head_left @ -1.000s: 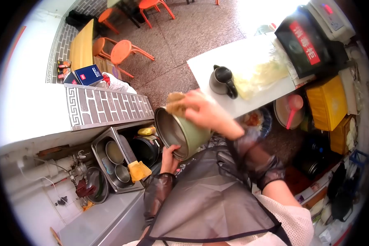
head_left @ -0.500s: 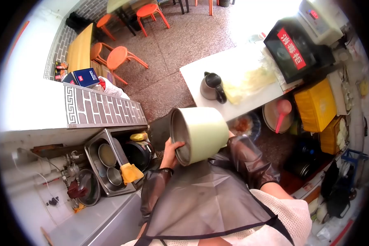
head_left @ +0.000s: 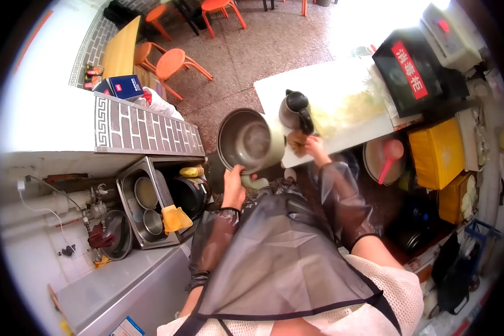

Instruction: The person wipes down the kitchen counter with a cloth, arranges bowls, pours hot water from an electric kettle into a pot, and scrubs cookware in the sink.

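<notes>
My left hand (head_left: 233,187) is closed on the lower rim of a deep pale-green pot (head_left: 277,137), close to its stubby handle (head_left: 255,182). The pot is tipped on its side, and its grey inside faces left and up towards me; nothing shows in it but a paler round patch at the bottom. At the edge of the white counter, my right hand (head_left: 316,149) has its fingers closed on a crumpled brown cloth (head_left: 298,144). Just beyond the cloth stands a steel kettle (head_left: 292,115) with a black lid and handle.
A white counter (head_left: 274,87) carries a black cabinet (head_left: 411,73) at right. Below are a basin with a pink ladle (head_left: 392,154) and yellow crates (head_left: 437,151). Left are a steel sink (head_left: 130,193) with pots, a yellow cloth (head_left: 175,218) and a brick-patterned low wall (head_left: 148,131).
The pot has turned so its inside now shows more, and it has shifted up and left. My right hand has left the pot's far side and come up to the counter edge with the cloth.
</notes>
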Available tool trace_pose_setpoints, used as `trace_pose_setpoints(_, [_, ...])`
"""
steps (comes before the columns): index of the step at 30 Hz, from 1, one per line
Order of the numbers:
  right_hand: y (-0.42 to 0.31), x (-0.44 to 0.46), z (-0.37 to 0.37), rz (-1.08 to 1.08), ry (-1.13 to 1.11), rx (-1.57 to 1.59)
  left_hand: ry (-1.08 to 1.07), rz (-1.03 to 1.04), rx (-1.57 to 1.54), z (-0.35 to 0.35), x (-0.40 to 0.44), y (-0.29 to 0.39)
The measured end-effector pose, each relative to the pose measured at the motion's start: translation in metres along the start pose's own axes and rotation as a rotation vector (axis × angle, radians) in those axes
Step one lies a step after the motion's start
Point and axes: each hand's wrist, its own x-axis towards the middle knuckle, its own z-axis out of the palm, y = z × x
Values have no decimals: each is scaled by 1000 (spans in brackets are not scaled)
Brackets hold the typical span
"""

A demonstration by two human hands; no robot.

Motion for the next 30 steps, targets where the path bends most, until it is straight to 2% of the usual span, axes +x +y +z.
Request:
trace_pose_setpoints(2, [-5, -43, 12, -62, 7, 52, -9, -173, -200, -8, 8, -3])
trace_pose_setpoints(4, [-13, -84, 23, -121, 11, -104, -63, -241, -295, -22, 26, -11])
trace_pose_setpoints(5, [-13, -104, 29, -306, 92, -201, -104, -313, -405, -25, 33, -16])
trace_pose_setpoints(7, [-28, -157, 53, -608, 261, -284, -143, -375, -425, -25, 38, -20])
trace_pose_setpoints(8, [-50, -193, 69, -662, 287, -320, -168, -425, -446, -24, 40, -21])
trace_pose_setpoints(10, [-82, -240, 94, -998, 332, -520, -193, -477, -425, -19, 39, -25])
trace_pose_setpoints(12, [-95, -270, 116, -1081, 377, -590, -232, -535, -392, -4, 35, -30])
trace_pose_setpoints(14, [-86, -281, 114, -1138, 297, -774, -270, -442, -274, 13, 19, -38])
trace_pose_setpoints(15, [-71, -285, 103, -1116, 350, -820, -338, -385, -199, 14, 20, -50])
trace_pose_setpoints(16, [-53, -287, 85, -1092, 405, -864, -361, -414, -178, 20, 15, -55])
trace_pose_setpoints(18, [12, -287, 20, -955, 532, -1249, -436, -199, 13, 43, -2, -61])
trace_pose_setpoints(19, [44, -300, -15, -560, 499, -1400, -476, -156, 114, 55, -15, -58])
trace_pose_setpoints(20, [84, -311, -50, -371, 553, -1306, -513, -172, 127, 67, -27, -60])
trace_pose_setpoints(22, [118, -361, -91, -267, 717, -1330, -522, -82, 218, 88, -51, -73])
trace_pose_setpoints(23, [128, -385, -102, -104, 731, -1190, -582, -104, 283, 92, -52, -88])
trace_pose_setpoints(24, [155, -399, -114, -90, 772, -1167, -623, -112, 302, 95, -54, -106])
trace_pose_setpoints(26, [228, -410, -139, -41, 949, -789, -720, -134, 302, 111, -65, -145])
trace_pose_setpoints(28, [261, -431, -146, -67, 1042, -808, -854, -208, 325, 134, -91, -172])
trace_pose_setpoints(30, [290, -450, -149, -58, 1098, -776, -873, -217, 295, 161, -127, -207])
